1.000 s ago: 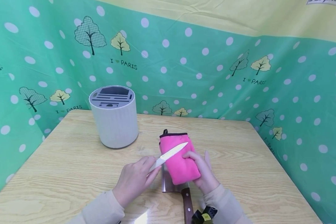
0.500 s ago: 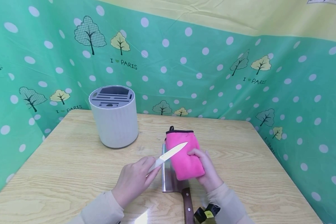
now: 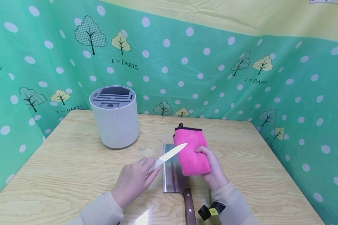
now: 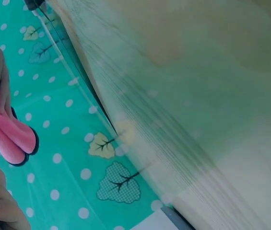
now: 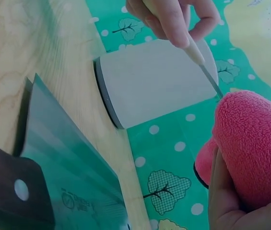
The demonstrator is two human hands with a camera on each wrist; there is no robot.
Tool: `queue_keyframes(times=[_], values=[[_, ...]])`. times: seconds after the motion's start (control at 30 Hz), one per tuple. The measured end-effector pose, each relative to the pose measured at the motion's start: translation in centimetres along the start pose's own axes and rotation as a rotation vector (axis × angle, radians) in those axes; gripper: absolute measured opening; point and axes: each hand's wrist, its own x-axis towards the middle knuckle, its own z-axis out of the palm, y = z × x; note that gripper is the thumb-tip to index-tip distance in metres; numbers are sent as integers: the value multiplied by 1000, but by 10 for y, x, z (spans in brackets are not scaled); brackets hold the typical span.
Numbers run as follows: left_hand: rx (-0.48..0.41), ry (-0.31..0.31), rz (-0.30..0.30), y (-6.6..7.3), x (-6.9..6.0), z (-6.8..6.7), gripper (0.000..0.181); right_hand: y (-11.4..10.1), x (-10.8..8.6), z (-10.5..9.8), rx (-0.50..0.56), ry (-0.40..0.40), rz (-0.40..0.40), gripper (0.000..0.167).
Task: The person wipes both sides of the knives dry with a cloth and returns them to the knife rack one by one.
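My left hand (image 3: pixel 133 179) grips a small knife (image 3: pixel 173 152) by its pale handle, blade slanting up to the right. In my right hand (image 3: pixel 214 168) is a folded pink cloth (image 3: pixel 192 154) with black edging and a small loop. The knife's tip lies in front of the cloth's left side in the head view; whether they touch I cannot tell there. The right wrist view has the blade (image 5: pixel 211 80) running to the cloth (image 5: pixel 255 139), its tip hidden. Beneath the hands a cleaver (image 3: pixel 171 179) with a dark wooden handle lies on the table, partly covered by the cloth.
A white ribbed round knife block (image 3: pixel 116 125) with a grey slotted top stands at the back left of the wooden table (image 3: pixel 73 162). Green dotted fabric (image 3: pixel 200 62) hangs behind and along both sides. A black camera strap (image 3: pixel 214 211) is around the right wrist.
The right hand has moved the cloth to the right and slightly up, away along the knife toward its tip, uncovering more of the cleaver. The left hand and knife have barely moved.
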Motion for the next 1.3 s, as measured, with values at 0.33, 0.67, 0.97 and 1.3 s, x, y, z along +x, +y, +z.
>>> queue_keyframes(times=[0.33,0.67,0.97,1.3], values=[[11,-2,1,-3,0,-4,20,-9,4,-5,42,21,-20,39],[-8,10,24,-9,0,-7,19,-20,6,-8,34,60,20,55],[-31,48,51,-14,6,-12,28,-23,11,-8,-24,19,14,44],[-50,6,59,-16,16,-15,23,-13,17,5,-148,-25,40,57]])
